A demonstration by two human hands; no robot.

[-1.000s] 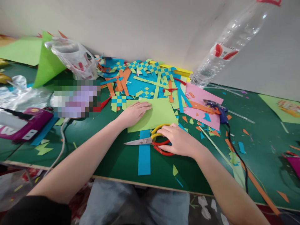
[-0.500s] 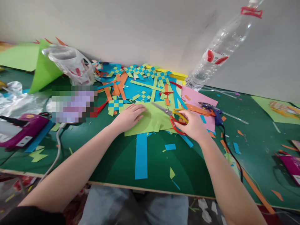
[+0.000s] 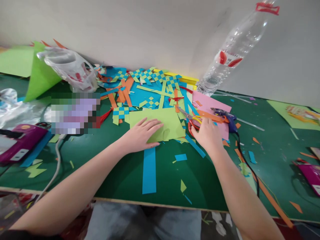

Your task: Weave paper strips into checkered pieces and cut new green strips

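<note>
From afar I see the right hand [image 3: 209,134] gripping the scissors [image 3: 191,117], the pale green sheet [image 3: 173,124] left of that grip, long axis crosswise, under the nearer, loosely spread left hand [image 3: 143,135].

Left hand [image 3: 143,135], one; right hand [image 3: 209,131], one. In the right hand: scissors [image 3: 190,117], one pair. Bodyward of the left hand: wide blue strip [image 3: 149,171], one. Left of it: bagged cup [image 3: 75,71], one. Beyond the right hand: plastic bottle [image 3: 231,53], one; pink sheet [image 3: 212,100], one. To its right: glue gun [image 3: 232,125], one.
</note>
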